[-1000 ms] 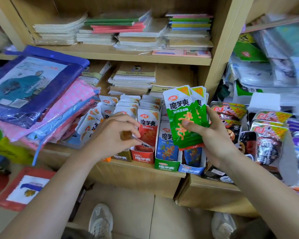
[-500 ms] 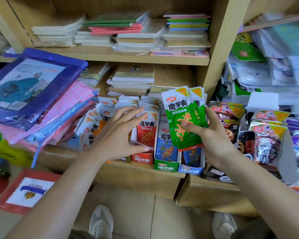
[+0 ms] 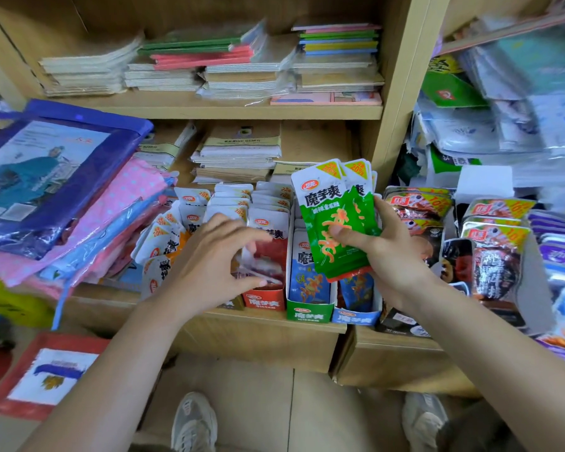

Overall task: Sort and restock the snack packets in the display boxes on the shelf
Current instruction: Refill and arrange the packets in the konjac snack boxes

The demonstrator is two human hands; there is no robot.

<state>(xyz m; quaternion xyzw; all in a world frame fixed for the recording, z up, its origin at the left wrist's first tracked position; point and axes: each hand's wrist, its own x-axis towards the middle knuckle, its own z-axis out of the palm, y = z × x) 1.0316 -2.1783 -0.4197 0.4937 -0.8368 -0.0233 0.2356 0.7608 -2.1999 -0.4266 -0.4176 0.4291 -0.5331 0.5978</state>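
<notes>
My right hand [image 3: 393,256] pinches a stack of green packets [image 3: 335,220] upright above the green box [image 3: 309,314] at the shelf [image 3: 242,327] front edge, faces readable for sorting; my left hand [image 3: 209,265] hovers spread, gripping nothing, over the red box [image 3: 263,301].

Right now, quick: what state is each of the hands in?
Left hand: open, fingers spread over the red packets, gripping nothing.
Right hand: closed, holding a stack of green packets.

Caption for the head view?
Right hand grips a stack of green packets; open left hand hovers over the red display box.
</notes>
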